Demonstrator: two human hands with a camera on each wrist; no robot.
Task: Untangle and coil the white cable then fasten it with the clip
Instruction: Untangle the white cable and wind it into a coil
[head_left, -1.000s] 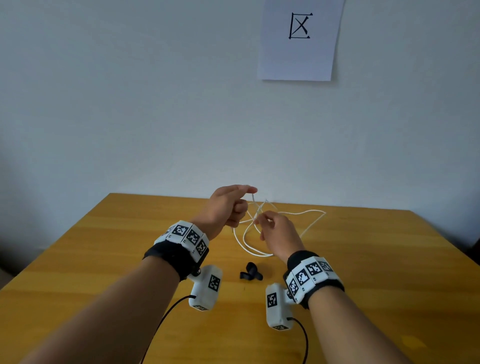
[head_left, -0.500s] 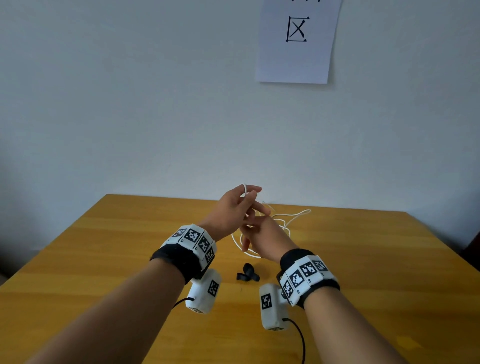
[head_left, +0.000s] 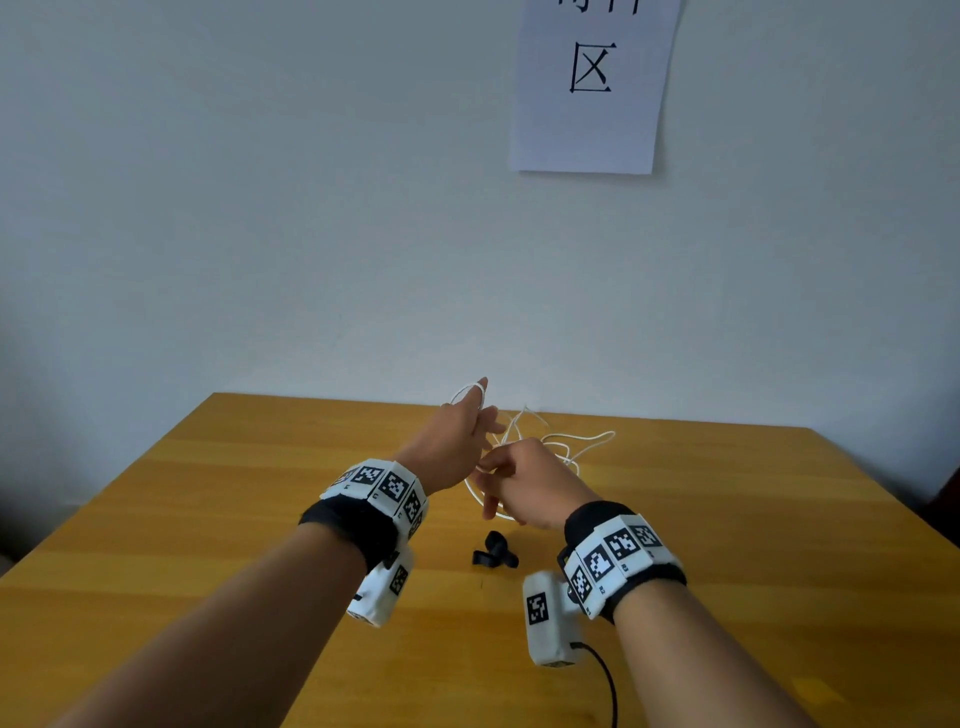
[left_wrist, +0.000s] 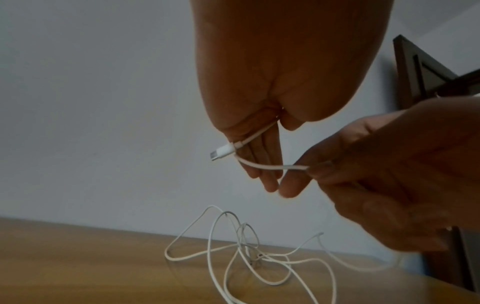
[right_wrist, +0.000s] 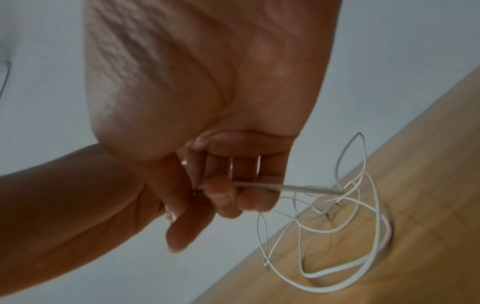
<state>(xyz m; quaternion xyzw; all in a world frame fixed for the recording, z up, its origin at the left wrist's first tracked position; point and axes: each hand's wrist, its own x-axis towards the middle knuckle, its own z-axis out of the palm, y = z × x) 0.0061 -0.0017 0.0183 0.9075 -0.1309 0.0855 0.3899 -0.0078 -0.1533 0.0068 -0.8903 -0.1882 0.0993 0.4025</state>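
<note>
The white cable (head_left: 571, 441) lies in a loose tangle on the wooden table (head_left: 234, 519), with one strand rising to my hands. My left hand (head_left: 462, 436) is raised with its fingers straight, and the cable loops over the index finger. In the left wrist view the thumb clamps the cable just behind its plug (left_wrist: 222, 152) against the fingers. My right hand (head_left: 511, 470) sits just below and right of the left, pinching the cable (right_wrist: 259, 186) between thumb and fingertips. The black clip (head_left: 493, 553) lies on the table nearer me than both hands, untouched.
A sheet of paper (head_left: 592, 88) with a printed character hangs on the white wall behind the table. Dark furniture (left_wrist: 415, 72) stands off the table's right side. A black lead (head_left: 605, 675) hangs from the right wrist camera.
My left hand has lifted and straightened its fingers, and a cable loop now sits over them. My right hand moved in under it. The tangle has drawn closer.
</note>
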